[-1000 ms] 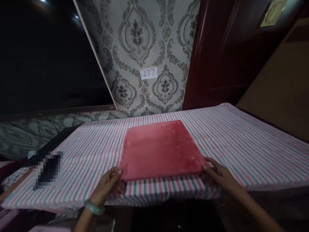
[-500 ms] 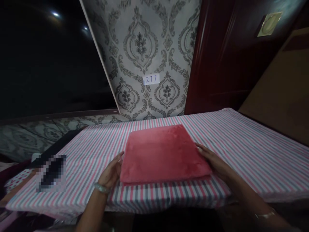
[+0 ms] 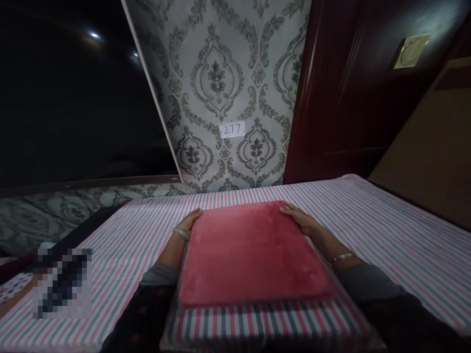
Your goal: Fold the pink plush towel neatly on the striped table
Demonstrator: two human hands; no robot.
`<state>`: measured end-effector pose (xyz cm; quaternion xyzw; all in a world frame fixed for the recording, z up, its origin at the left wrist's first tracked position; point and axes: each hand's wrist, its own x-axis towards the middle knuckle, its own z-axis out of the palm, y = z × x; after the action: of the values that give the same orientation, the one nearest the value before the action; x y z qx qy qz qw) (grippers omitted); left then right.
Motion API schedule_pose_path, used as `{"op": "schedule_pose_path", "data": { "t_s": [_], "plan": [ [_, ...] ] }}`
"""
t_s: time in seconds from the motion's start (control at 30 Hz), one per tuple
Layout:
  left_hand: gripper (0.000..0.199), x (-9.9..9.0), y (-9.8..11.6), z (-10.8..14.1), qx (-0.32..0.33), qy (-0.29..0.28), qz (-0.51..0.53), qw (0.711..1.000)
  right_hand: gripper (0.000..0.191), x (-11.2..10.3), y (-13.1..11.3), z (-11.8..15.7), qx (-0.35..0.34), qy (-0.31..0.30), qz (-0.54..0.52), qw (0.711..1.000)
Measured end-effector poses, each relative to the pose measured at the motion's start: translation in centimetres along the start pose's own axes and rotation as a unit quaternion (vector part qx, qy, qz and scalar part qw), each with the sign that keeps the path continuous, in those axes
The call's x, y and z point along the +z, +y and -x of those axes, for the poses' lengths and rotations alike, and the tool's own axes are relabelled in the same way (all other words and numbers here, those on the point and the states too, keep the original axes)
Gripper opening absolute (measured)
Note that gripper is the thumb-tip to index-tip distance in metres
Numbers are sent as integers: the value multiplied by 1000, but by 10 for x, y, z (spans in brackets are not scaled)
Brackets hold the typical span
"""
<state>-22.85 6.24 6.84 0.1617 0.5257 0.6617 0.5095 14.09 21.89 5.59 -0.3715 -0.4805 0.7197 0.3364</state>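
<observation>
A flat, rectangular pink-red plush pad (image 3: 250,255) lies on the striped tablecloth, its near edge close to the table's front. I cannot tell whether it is a cushion or folded fabric. My left hand (image 3: 190,221) is closed around its far left corner, thumb along the top. At the far right corner, my right hand (image 3: 300,218) curls over the edge with the thumb on the plush. Part of the fingers of both hands is hidden behind the pad's edges.
The striped tablecloth (image 3: 368,230) spreads over the table. A patterned wall with a "277" label (image 3: 232,129) rises behind it. A large dark screen (image 3: 81,98) stands left, a brown board (image 3: 434,147) right. At the lower left, a person's arm (image 3: 22,294) shows beside a blurred-out patch.
Both hands have slid from the pad's sides forward to its far corners and closed there. My forearms now reach along both sides. The view has tilted up slightly.
</observation>
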Motion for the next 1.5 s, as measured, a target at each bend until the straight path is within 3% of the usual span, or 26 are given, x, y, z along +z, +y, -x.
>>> {"op": "schedule_pose_path", "data": {
  "t_s": [0.13, 0.27, 0.37, 0.57, 0.77, 0.9, 1.03, 1.17, 1.33, 1.4, 1.5],
  "plan": [
    [54, 4, 5, -16, 25, 4, -72, 997, 71, 3, -5, -17, 3, 46, 32, 998],
    [59, 6, 4, -30, 60, 28, -108, 992, 66, 5, -6, -29, -37, 80, 47, 995],
    [54, 7, -1, -37, 58, 51, -128, 989, 60, 5, -3, -33, -29, 94, 55, 994],
    [53, 13, 2, -30, 34, 74, -137, 987, 50, 3, -1, -26, -20, 92, 72, 993],
    [65, 13, 2, 2, 49, 108, -128, 985, 71, 1, -4, 2, -11, 113, 103, 988],
    [77, 4, -8, 39, 70, 117, -129, 982, 69, 0, 2, 41, -20, 90, 148, 985],
    [78, -10, -27, 84, 89, 65, -165, 980, 69, -5, 22, 85, -33, 40, 152, 987],
    [76, -18, -53, 117, 126, 47, -267, 954, 73, -14, 49, 114, -107, 76, 233, 964],
    [57, -14, -77, 126, 252, 110, -415, 867, 69, -20, 70, 123, -179, 133, 322, 920],
    [55, -14, -80, 125, 251, 120, -430, 859, 67, -21, 76, 123, -184, 153, 338, 910],
    [57, -19, -79, 127, 239, 107, -419, 869, 65, -24, 81, 126, -197, 166, 370, 893]
  ]
}}
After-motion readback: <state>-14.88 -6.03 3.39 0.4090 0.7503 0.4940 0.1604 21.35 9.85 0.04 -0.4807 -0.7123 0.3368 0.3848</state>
